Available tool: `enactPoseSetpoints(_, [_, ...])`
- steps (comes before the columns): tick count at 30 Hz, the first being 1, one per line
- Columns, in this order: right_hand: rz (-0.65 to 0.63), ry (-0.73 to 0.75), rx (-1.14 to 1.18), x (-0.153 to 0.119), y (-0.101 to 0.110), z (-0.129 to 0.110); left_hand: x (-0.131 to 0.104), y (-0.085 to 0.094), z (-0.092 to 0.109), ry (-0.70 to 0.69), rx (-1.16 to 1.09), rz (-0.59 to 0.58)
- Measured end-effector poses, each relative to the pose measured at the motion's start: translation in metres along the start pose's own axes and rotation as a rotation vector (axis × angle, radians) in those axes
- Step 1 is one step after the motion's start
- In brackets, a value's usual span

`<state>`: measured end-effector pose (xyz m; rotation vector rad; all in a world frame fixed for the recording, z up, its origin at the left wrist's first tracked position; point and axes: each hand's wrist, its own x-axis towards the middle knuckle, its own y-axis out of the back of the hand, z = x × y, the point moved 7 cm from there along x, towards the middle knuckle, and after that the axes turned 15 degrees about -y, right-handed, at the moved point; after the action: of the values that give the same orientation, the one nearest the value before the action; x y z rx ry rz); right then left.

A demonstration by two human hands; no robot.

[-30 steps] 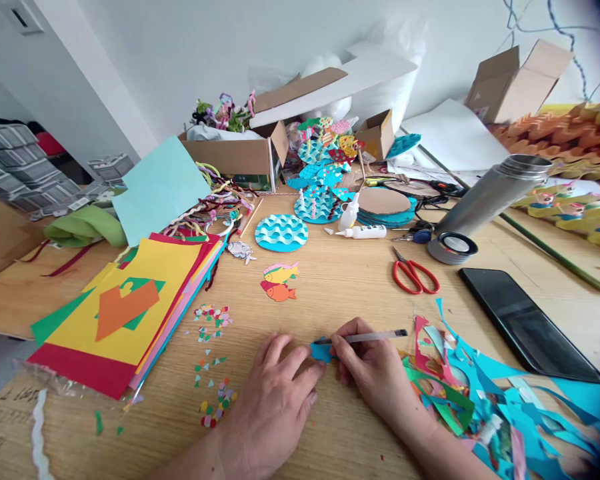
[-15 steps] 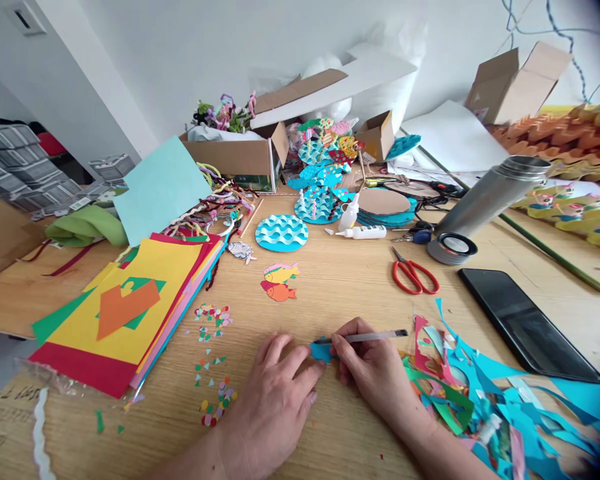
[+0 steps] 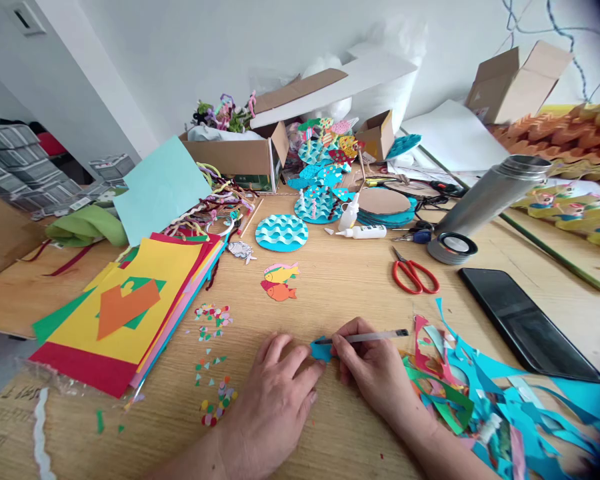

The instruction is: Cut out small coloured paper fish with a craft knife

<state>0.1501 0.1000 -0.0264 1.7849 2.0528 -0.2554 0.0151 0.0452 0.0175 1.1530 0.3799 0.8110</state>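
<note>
A small blue paper piece lies on the wooden table, partly covered by fingers. My left hand rests beside it with fingers spread, its index and middle fingertips at the paper's left edge. A grey pen is pinched in my right hand, its dark tip over the upper part of the blue paper. Beyond my hands lie several paper fish cutouts in yellow, orange, red and pink. Small confetti dots and triangles are scattered left of my left hand.
Paper scraps heap up right of my right hand. Red-handled scissors, a black phone and a steel flask are on the right. Coloured paper sheets are stacked left. Glue bottles and a wave-patterned disc stand further back.
The pen tip has shifted very slightly on the blue paper. Both hands stay in nearly the same place.
</note>
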Motion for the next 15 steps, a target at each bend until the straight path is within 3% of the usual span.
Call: enactPoseSetpoints(15, [0.009, -0.003, 0.005, -0.0011, 0.0001, -0.002, -0.0005, -0.0003, -0.0001, 0.003, -0.016, 0.006])
